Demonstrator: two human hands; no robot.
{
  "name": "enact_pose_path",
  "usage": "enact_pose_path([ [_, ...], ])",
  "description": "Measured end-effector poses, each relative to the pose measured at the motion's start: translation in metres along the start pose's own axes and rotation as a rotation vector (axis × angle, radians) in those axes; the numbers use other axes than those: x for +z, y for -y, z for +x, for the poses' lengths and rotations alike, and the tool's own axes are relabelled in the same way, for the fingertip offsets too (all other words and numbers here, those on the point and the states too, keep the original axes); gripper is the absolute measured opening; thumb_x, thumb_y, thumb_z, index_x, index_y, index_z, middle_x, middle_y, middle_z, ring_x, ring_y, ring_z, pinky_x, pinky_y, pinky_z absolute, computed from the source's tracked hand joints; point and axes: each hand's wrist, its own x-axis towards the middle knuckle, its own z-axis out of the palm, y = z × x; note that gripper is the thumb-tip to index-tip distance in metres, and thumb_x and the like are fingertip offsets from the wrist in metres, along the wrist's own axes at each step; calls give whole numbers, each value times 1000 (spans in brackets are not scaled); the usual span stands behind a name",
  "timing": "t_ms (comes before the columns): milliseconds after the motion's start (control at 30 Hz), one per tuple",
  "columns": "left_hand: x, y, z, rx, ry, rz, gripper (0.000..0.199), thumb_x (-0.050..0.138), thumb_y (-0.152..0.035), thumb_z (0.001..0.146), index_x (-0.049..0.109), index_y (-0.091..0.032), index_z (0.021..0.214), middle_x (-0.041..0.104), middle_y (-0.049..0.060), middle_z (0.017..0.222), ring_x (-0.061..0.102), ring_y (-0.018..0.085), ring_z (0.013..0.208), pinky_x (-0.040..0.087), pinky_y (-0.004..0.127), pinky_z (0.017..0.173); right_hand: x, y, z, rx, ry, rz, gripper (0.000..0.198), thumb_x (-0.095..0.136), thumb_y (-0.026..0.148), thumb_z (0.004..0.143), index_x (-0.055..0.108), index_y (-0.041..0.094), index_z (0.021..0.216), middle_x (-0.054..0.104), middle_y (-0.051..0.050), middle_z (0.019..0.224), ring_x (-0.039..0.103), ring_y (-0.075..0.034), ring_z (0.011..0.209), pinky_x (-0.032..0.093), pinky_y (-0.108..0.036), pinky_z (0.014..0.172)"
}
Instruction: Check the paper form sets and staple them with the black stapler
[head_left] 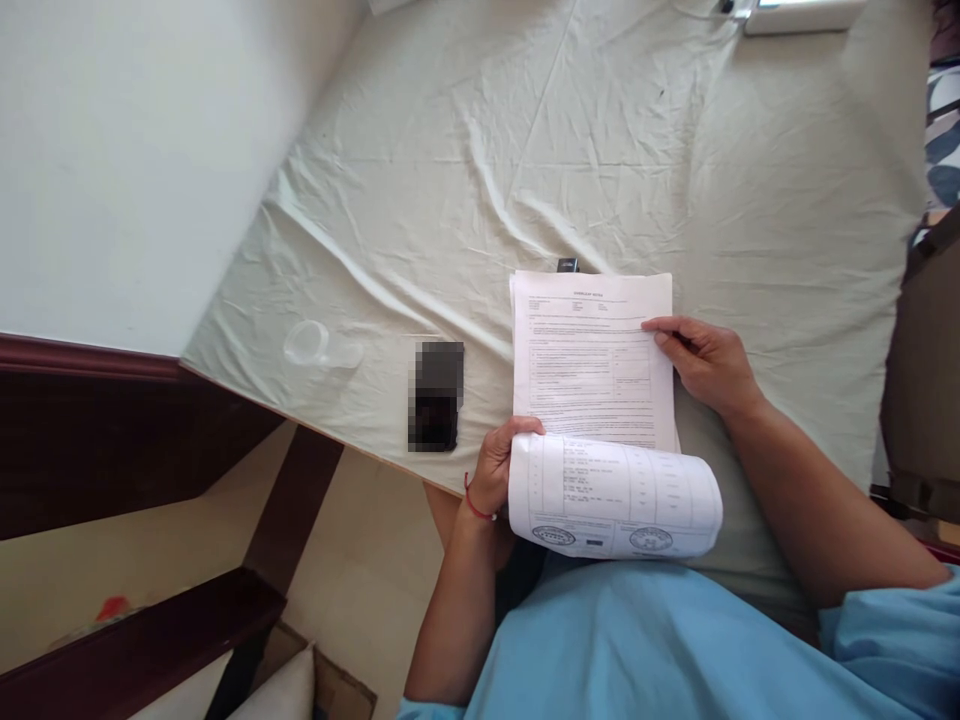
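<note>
A stack of white printed paper sheets (581, 365) lay between the fingers of the two hands, its lower part covered by a curled white page with a ruled table and round stamps (615, 495). The left hand (496, 455), with a thin red string bracelet (476, 503) at its wrist, was closed on the left edge of the curled page, thumb above. At the stack's right edge, the index finger and thumb of the right hand (712, 365) were nearly together over the top sheet; whether they gripped it could not be told. A small black object (568, 265) showed past the stack's top edge, beyond the left fingers. A dark rectangular object, partly pixelated, (439, 405) lay left of the left fingers, and farther left stood a clear round plastic item (306, 343). All rested on a wrinkled pale green cloth (600, 140). Far beyond the right fingers was a white flat-sided object (806, 15). Outward to the left of the left fingers were a plain white wall (135, 130), dark red-brown wooden furniture (112, 440) and a pale floor (360, 560).
</note>
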Motion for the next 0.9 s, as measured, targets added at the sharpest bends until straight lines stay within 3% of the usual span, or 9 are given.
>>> enact_pose_path([
  [900,1,-4,0,0,-11,36,7,72,-25,84,76,-23,90,70,-1,82,59,15,72,48,26,67,0,2,0,2,3,-22,29,63,39,95,83,24,110,78,-5,91,67,-23,77,53,-39,73],
])
